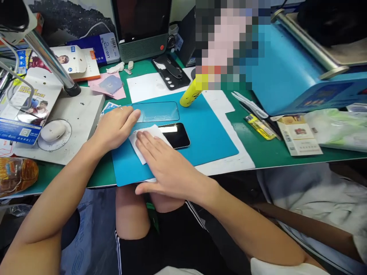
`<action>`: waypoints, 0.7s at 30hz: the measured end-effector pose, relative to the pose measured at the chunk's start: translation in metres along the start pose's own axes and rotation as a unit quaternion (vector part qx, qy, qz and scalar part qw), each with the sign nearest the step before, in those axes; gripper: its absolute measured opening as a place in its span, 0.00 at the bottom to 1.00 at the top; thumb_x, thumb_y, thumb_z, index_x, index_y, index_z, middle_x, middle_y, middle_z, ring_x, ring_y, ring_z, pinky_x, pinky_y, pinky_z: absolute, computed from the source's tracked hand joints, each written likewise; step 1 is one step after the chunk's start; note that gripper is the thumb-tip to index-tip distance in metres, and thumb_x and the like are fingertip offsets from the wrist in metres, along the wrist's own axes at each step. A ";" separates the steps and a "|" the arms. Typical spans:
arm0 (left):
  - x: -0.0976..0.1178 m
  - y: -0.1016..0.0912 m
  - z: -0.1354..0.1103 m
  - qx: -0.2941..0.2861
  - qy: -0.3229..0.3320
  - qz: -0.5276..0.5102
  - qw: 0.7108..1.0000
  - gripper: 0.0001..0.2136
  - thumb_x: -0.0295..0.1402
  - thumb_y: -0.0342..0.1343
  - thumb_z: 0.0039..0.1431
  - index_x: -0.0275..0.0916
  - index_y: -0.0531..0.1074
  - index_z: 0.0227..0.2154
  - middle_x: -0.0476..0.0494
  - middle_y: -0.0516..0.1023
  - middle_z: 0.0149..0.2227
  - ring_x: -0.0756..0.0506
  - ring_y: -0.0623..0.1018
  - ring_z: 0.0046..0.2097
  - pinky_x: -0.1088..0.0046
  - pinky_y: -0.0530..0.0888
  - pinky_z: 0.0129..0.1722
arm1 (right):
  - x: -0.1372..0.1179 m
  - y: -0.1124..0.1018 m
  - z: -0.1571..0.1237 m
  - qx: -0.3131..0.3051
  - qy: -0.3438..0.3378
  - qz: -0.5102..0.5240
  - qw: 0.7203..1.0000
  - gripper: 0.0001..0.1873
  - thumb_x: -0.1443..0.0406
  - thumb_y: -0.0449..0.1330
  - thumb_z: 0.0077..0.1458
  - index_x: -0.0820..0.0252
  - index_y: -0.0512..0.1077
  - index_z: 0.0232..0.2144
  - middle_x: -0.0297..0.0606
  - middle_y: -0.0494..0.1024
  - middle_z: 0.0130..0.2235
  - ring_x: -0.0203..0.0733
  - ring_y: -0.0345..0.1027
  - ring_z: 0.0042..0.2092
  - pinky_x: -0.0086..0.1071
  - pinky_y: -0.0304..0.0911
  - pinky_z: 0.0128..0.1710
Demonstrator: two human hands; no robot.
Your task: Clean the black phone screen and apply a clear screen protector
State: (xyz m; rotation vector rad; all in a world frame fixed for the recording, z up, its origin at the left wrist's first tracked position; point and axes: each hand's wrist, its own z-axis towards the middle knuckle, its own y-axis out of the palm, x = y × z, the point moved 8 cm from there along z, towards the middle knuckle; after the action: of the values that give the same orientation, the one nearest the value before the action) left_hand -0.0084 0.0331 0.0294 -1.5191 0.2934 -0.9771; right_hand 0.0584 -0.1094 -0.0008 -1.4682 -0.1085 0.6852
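A black phone [176, 135] lies screen up on a blue mat [206, 133]. My right hand [163, 164] lies flat with fingers stretched out, pressing a white cloth [141, 144] onto the phone's left part. My left hand [116, 126] rests at the phone's left end, fingers together and curled down on the mat; what it grips, if anything, is hidden. A clear screen protector [157, 111] lies on the mat just behind the phone.
A yellow bottle [189, 95] stands at the mat's far edge. A black phone case [171, 71], boxes and white paper lie behind. A lamp base [57, 114] with a white mouse-like object [53, 130] sits left. Blue rolled material [286, 72] and small packets lie to the right.
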 end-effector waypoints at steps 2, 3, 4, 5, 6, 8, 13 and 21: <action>0.000 -0.001 0.000 -0.001 -0.004 0.007 1.000 0.22 0.47 0.35 0.75 0.43 0.66 0.31 0.42 0.76 0.34 0.39 0.76 0.40 0.61 0.69 0.42 | 0.003 -0.006 -0.015 -0.004 -0.018 0.000 1.000 0.64 0.30 0.47 0.60 0.84 0.53 0.73 0.66 0.48 0.76 0.67 0.42 0.78 0.60 0.50 0.75; 0.000 -0.002 0.000 0.003 -0.005 0.008 1.000 0.21 0.46 0.35 0.74 0.43 0.67 0.33 0.42 0.76 0.35 0.39 0.76 0.41 0.60 0.70 0.43 | 0.008 -0.010 -0.023 -0.006 -0.024 -0.002 1.000 0.62 0.31 0.47 0.62 0.83 0.54 0.73 0.64 0.49 0.76 0.66 0.43 0.78 0.60 0.52 0.75; 0.000 -0.004 0.000 0.011 -0.004 0.007 1.000 0.20 0.46 0.35 0.74 0.42 0.67 0.34 0.42 0.76 0.37 0.38 0.76 0.43 0.59 0.70 0.45 | 0.015 -0.015 -0.031 -0.007 -0.026 -0.006 1.000 0.59 0.34 0.48 0.64 0.81 0.55 0.73 0.62 0.50 0.76 0.64 0.45 0.77 0.59 0.54 0.74; 0.000 -0.005 0.000 0.019 -0.005 0.005 1.000 0.19 0.45 0.36 0.74 0.42 0.68 0.37 0.41 0.76 0.40 0.38 0.77 0.45 0.59 0.70 0.46 | 0.024 -0.020 -0.039 -0.004 -0.025 -0.012 1.000 0.54 0.37 0.50 0.67 0.80 0.55 0.73 0.61 0.51 0.76 0.62 0.47 0.77 0.58 0.56 0.74; -0.001 -0.007 0.000 0.025 -0.008 0.000 1.000 0.19 0.45 0.36 0.74 0.42 0.69 0.39 0.40 0.76 0.42 0.38 0.77 0.46 0.58 0.71 0.48 | 0.034 -0.025 -0.046 0.003 -0.023 -0.019 1.000 0.48 0.42 0.51 0.70 0.77 0.56 0.73 0.59 0.53 0.76 0.60 0.49 0.77 0.57 0.58 0.73; -0.003 -0.007 0.000 0.024 -0.022 -0.006 0.999 0.18 0.45 0.37 0.74 0.42 0.70 0.42 0.40 0.76 0.46 0.37 0.77 0.49 0.58 0.71 0.49 | 0.052 -0.035 -0.056 0.033 -0.026 -0.025 0.999 0.34 0.54 0.53 0.74 0.73 0.61 0.71 0.54 0.62 0.73 0.53 0.55 0.75 0.51 0.61 0.72; -0.005 -0.007 0.000 0.010 -0.036 -0.010 0.999 0.20 0.47 0.37 0.74 0.42 0.70 0.43 0.39 0.76 0.46 0.36 0.77 0.50 0.57 0.71 0.48 | 0.078 -0.053 -0.071 0.148 -0.067 -0.028 0.986 0.19 0.76 0.55 0.70 0.66 0.76 0.58 0.47 0.80 0.61 0.44 0.73 0.65 0.39 0.70 0.68; -0.002 -0.011 -0.002 0.013 -0.025 -0.015 1.000 0.20 0.47 0.37 0.73 0.43 0.71 0.41 0.40 0.78 0.44 0.37 0.78 0.47 0.58 0.72 0.48 | 0.110 -0.102 -0.084 0.207 -0.010 -0.094 0.974 0.13 0.72 0.58 0.69 0.59 0.81 0.49 0.43 0.87 0.52 0.46 0.83 0.53 0.41 0.80 0.58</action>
State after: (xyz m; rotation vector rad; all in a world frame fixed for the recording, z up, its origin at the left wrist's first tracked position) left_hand -0.0147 0.0356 0.0383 -1.5262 0.2232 -0.9608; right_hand 0.2228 -0.1243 0.0466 -1.0359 -0.1105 0.5303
